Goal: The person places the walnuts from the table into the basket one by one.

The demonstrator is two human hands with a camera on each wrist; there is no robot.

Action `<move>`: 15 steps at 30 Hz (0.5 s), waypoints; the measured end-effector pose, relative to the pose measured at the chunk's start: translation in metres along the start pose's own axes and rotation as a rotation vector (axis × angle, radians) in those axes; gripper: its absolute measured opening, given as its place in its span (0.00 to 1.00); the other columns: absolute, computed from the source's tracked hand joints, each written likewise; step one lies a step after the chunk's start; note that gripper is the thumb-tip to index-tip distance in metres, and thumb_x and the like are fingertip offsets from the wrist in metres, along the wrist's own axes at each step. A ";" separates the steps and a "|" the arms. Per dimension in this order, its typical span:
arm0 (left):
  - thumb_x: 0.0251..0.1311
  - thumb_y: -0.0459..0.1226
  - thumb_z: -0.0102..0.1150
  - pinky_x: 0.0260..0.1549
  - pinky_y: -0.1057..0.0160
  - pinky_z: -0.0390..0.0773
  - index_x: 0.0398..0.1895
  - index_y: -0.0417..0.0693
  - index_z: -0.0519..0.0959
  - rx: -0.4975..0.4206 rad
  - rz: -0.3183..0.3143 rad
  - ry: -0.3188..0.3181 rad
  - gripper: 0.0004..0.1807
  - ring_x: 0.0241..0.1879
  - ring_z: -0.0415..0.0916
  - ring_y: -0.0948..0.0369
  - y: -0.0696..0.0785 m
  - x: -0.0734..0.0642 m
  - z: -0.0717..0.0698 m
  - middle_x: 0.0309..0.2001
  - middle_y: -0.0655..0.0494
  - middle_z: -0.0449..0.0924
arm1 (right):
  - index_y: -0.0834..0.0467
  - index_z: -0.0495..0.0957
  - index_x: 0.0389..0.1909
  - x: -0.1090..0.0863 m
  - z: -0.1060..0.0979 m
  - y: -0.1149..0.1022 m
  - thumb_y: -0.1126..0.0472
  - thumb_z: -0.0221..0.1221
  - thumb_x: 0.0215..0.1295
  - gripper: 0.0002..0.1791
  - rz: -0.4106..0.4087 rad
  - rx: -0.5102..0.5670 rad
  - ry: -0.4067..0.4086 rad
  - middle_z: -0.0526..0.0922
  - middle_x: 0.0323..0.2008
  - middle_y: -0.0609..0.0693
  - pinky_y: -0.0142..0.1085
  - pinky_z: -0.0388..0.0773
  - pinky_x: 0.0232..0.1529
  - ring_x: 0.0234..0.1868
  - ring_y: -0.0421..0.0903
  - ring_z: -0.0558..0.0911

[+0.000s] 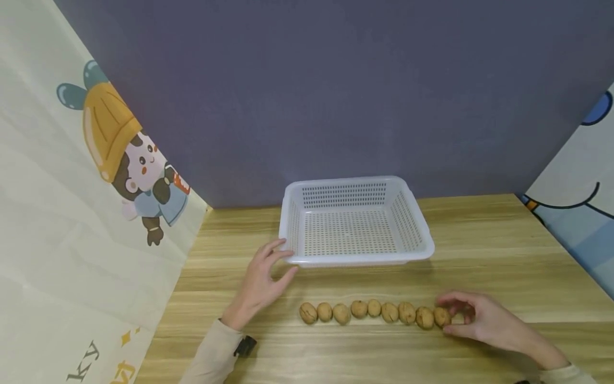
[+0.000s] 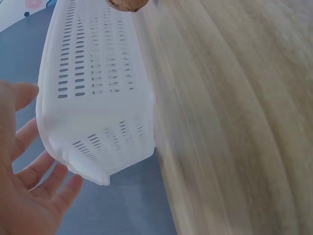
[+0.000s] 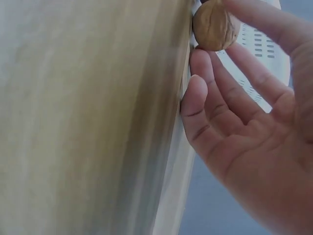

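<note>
Nine walnuts [image 1: 374,308] sit in a row on the wooden counter [image 1: 364,352]. The white basket [image 1: 357,261] is at twelve o'clock from them (it has lots of little holes). The left hand [image 1: 260,282] is spread, its fingers right at the basket's eight o'clock corner. The right hand [image 1: 489,323] pinches the end walnut [image 1: 442,317], at the row's three o'clock end, between thumb and fingers.

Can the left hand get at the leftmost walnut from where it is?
Likely yes: the left hand is at a corner of the white basket, close to the leftmost walnut, and nothing visible stands between them.
</note>
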State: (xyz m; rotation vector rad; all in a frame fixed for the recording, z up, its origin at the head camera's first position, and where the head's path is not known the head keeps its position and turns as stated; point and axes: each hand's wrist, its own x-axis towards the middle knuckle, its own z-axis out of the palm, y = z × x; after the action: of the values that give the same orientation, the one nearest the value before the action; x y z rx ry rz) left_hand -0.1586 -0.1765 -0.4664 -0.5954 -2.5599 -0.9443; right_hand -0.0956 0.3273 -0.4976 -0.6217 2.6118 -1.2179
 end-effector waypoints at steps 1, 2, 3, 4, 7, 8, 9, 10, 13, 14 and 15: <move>0.61 0.42 0.76 0.73 0.36 0.73 0.56 0.47 0.86 0.003 0.005 0.006 0.21 0.73 0.73 0.44 0.000 0.000 0.000 0.72 0.46 0.77 | 0.58 0.83 0.55 0.000 0.000 0.001 0.59 0.77 0.60 0.23 0.006 0.006 -0.009 0.88 0.44 0.40 0.30 0.81 0.28 0.40 0.30 0.81; 0.60 0.40 0.77 0.73 0.36 0.74 0.55 0.47 0.87 0.005 0.009 0.011 0.20 0.72 0.73 0.45 0.000 0.000 0.000 0.71 0.46 0.78 | 0.58 0.84 0.54 0.000 0.000 0.002 0.59 0.77 0.61 0.22 0.013 0.008 -0.017 0.87 0.43 0.39 0.30 0.81 0.29 0.39 0.30 0.81; 0.60 0.40 0.77 0.72 0.37 0.74 0.55 0.47 0.87 0.004 0.012 0.016 0.20 0.72 0.73 0.45 0.000 0.000 0.000 0.71 0.46 0.78 | 0.58 0.84 0.54 0.000 0.000 0.002 0.59 0.77 0.61 0.21 0.019 0.012 -0.026 0.87 0.42 0.39 0.30 0.81 0.29 0.39 0.29 0.80; 0.60 0.39 0.77 0.72 0.37 0.75 0.54 0.47 0.87 0.006 0.017 0.021 0.19 0.71 0.74 0.45 0.000 0.001 0.001 0.70 0.45 0.78 | 0.59 0.84 0.53 0.000 0.000 0.003 0.59 0.76 0.62 0.20 0.024 0.016 -0.036 0.86 0.42 0.39 0.29 0.81 0.30 0.39 0.29 0.80; 0.59 0.38 0.77 0.71 0.37 0.76 0.53 0.47 0.87 0.011 0.029 0.035 0.18 0.70 0.75 0.45 0.001 0.001 0.001 0.69 0.46 0.79 | 0.59 0.84 0.53 0.000 -0.003 0.003 0.59 0.75 0.63 0.20 0.038 0.008 -0.053 0.86 0.42 0.38 0.29 0.83 0.33 0.40 0.29 0.80; 0.59 0.38 0.77 0.71 0.37 0.76 0.53 0.47 0.87 0.012 0.033 0.040 0.18 0.70 0.75 0.45 0.001 0.002 0.001 0.69 0.46 0.80 | 0.60 0.83 0.54 0.000 -0.005 0.002 0.59 0.75 0.64 0.20 0.041 0.008 -0.060 0.86 0.43 0.39 0.29 0.83 0.34 0.40 0.29 0.80; 0.60 0.38 0.77 0.71 0.38 0.76 0.52 0.46 0.87 0.011 0.036 0.043 0.18 0.70 0.75 0.45 0.002 0.002 0.001 0.69 0.45 0.80 | 0.60 0.83 0.54 0.001 -0.007 0.001 0.59 0.74 0.64 0.20 0.041 0.007 -0.059 0.86 0.43 0.39 0.30 0.84 0.35 0.41 0.29 0.81; 0.60 0.38 0.77 0.71 0.38 0.76 0.52 0.46 0.87 0.012 0.039 0.047 0.17 0.70 0.75 0.44 0.002 0.003 0.001 0.68 0.45 0.80 | 0.60 0.83 0.55 0.001 -0.010 0.000 0.59 0.74 0.65 0.20 0.040 0.000 -0.061 0.86 0.43 0.39 0.30 0.84 0.35 0.41 0.29 0.81; 0.60 0.37 0.77 0.71 0.39 0.76 0.51 0.46 0.87 0.013 0.045 0.054 0.16 0.69 0.76 0.44 0.002 0.003 0.002 0.68 0.44 0.80 | 0.61 0.82 0.56 0.003 -0.020 -0.004 0.61 0.73 0.66 0.20 0.014 -0.011 -0.053 0.87 0.44 0.40 0.30 0.84 0.35 0.41 0.30 0.82; 0.60 0.37 0.77 0.71 0.39 0.76 0.51 0.46 0.87 0.012 0.047 0.056 0.16 0.69 0.76 0.44 0.001 0.003 0.002 0.68 0.44 0.80 | 0.62 0.82 0.57 0.004 -0.024 -0.006 0.62 0.72 0.66 0.20 0.003 -0.011 -0.050 0.87 0.45 0.40 0.30 0.84 0.35 0.42 0.30 0.82; 0.59 0.37 0.77 0.71 0.39 0.76 0.50 0.46 0.87 0.012 0.049 0.058 0.16 0.69 0.76 0.44 0.001 0.003 0.002 0.67 0.44 0.81 | 0.61 0.82 0.57 0.005 -0.027 -0.009 0.63 0.73 0.66 0.20 -0.013 -0.020 -0.035 0.87 0.45 0.40 0.30 0.85 0.35 0.42 0.30 0.83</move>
State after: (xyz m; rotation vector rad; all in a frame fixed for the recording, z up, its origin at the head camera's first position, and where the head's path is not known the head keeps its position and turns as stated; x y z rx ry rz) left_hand -0.1615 -0.1733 -0.4660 -0.6160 -2.4862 -0.9161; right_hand -0.1073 0.3386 -0.4733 -0.6590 2.5988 -1.1749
